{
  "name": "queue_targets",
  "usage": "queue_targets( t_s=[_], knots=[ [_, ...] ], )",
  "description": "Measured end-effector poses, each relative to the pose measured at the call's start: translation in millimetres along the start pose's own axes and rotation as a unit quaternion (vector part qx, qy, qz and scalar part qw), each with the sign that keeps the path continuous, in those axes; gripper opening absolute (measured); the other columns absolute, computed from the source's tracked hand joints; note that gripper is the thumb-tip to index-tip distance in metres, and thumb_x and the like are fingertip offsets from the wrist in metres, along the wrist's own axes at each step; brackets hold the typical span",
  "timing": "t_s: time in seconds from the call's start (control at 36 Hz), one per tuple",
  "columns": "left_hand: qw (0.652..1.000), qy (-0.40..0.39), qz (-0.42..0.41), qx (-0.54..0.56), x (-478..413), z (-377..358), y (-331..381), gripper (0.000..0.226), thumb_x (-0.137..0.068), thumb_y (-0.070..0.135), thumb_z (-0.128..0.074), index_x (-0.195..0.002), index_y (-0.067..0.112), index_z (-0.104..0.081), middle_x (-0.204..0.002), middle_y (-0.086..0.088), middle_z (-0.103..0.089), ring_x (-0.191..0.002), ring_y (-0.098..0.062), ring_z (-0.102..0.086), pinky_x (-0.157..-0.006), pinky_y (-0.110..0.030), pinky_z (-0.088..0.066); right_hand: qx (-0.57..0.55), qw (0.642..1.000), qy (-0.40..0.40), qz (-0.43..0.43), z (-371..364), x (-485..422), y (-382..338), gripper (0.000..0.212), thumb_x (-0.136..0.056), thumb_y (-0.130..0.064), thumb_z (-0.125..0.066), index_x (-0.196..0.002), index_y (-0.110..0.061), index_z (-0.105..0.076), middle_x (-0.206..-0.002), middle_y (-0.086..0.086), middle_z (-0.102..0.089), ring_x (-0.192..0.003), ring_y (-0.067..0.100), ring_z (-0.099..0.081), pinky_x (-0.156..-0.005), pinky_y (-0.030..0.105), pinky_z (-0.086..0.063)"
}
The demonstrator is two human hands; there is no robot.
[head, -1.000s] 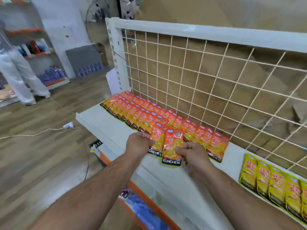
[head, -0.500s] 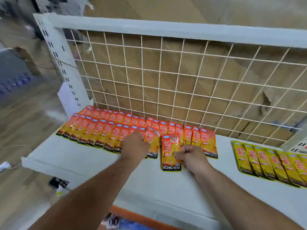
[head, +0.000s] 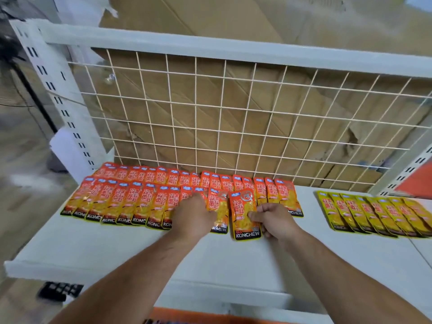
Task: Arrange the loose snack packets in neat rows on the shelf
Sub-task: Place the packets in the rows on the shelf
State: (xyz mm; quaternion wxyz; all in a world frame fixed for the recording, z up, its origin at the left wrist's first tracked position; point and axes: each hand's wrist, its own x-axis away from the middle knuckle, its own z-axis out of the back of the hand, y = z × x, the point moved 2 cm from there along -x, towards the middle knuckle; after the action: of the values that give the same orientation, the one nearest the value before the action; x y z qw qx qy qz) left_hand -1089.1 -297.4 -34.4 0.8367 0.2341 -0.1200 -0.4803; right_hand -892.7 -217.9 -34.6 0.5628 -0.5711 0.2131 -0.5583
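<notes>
Orange snack packets lie in two overlapping rows on the white shelf (head: pixel 117 244): a back row (head: pixel 163 176) against the wire grid and a front row (head: pixel 121 204). One orange packet (head: pixel 243 213) at the front row's right end sits slightly lower than its neighbours. My right hand (head: pixel 271 218) pinches that packet's right edge with curled fingers. My left hand (head: pixel 194 216) lies palm down over the front-row packets just left of it, beside a packet (head: pixel 218 209) whose lower end shows under the hand.
A row of yellow packets (head: pixel 374 213) lies at the shelf's right. A white wire grid (head: pixel 210 127) backs the shelf, with cardboard behind it. The slotted upright post (head: pixel 56 101) stands at the left; floor lies beyond the left edge.
The camera has swung right and closer to the shelf. Both hands stay on the front row's right end; the loose packet has slid closer to its neighbours.
</notes>
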Motion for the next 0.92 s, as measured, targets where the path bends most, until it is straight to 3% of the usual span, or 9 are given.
queue_targets(
  t_s=[0.11, 0.28, 0.42, 0.61, 0.78, 0.92],
  knots=[
    [1.000, -0.006, -0.011, 0.016, 2, 4, -2, 0.025, -0.086, 0.036, -0.065, -0.085, 0.018, -0.048, -0.069, 0.008, -0.050, -0.068, -0.017, -0.057, -0.051, -0.026, -0.033, -0.015, 1.000, -0.007, -0.001, -9, 5, -5, 0.026, -0.085, -0.010, -0.075, -0.073, -0.010, -0.051, -0.053, 0.006, -0.043, -0.042, 0.017, -0.035, -0.042, 0.023, -0.029],
    [0.999, -0.003, -0.039, 0.027, 5, 13, -2, 0.027, -0.087, 0.035, -0.067, -0.097, 0.016, -0.051, -0.081, -0.001, -0.063, -0.071, -0.020, -0.060, -0.051, -0.027, -0.034, -0.018, 1.000, -0.010, -0.005, -23, 6, -13, 0.031, -0.087, -0.009, -0.073, -0.066, -0.013, -0.050, -0.050, 0.005, -0.043, -0.040, 0.017, -0.035, -0.040, 0.022, -0.027],
    [0.993, -0.024, -0.112, -0.017, 12, 8, -3, 0.030, -0.084, 0.036, -0.063, -0.111, 0.023, -0.061, -0.092, 0.000, -0.067, -0.079, -0.020, -0.061, -0.067, -0.031, -0.051, 0.006, 1.000, -0.007, -0.007, -26, 4, -19, 0.037, -0.088, -0.009, -0.070, -0.059, -0.014, -0.048, -0.047, 0.003, -0.045, -0.039, 0.016, -0.036, -0.040, 0.021, -0.028],
    [0.990, -0.035, -0.129, -0.037, 12, 6, 1, 0.022, -0.089, 0.036, -0.059, -0.106, 0.022, -0.062, -0.090, 0.001, -0.063, -0.074, -0.016, -0.052, -0.061, -0.027, -0.041, 0.019, 1.000, -0.003, -0.011, -25, 4, -19, 0.036, -0.088, -0.010, -0.070, -0.059, -0.014, -0.050, -0.046, 0.003, -0.047, -0.039, 0.016, -0.038, -0.040, 0.022, -0.030],
    [0.992, -0.030, -0.115, -0.036, 11, 10, 2, 0.033, -0.089, 0.042, -0.056, -0.114, 0.022, -0.064, -0.101, -0.002, -0.066, -0.088, -0.022, -0.061, -0.072, -0.031, -0.052, 0.046, 0.999, 0.007, -0.020, -30, 0, -19, 0.030, -0.087, -0.011, -0.072, -0.064, -0.011, -0.053, -0.046, 0.005, -0.048, -0.039, 0.018, -0.036, -0.040, 0.023, -0.030],
    [0.991, -0.020, -0.126, -0.050, 8, 17, 2, 0.036, -0.092, 0.041, -0.056, -0.123, 0.023, -0.061, -0.116, -0.001, -0.063, -0.099, -0.021, -0.061, -0.080, -0.033, -0.052, 0.137, 0.988, 0.068, -0.004, -36, -6, -18, 0.026, -0.082, -0.016, -0.076, -0.063, -0.010, -0.061, -0.050, -0.001, -0.057, -0.035, 0.012, -0.048, -0.037, 0.020, -0.034]
  ],
)
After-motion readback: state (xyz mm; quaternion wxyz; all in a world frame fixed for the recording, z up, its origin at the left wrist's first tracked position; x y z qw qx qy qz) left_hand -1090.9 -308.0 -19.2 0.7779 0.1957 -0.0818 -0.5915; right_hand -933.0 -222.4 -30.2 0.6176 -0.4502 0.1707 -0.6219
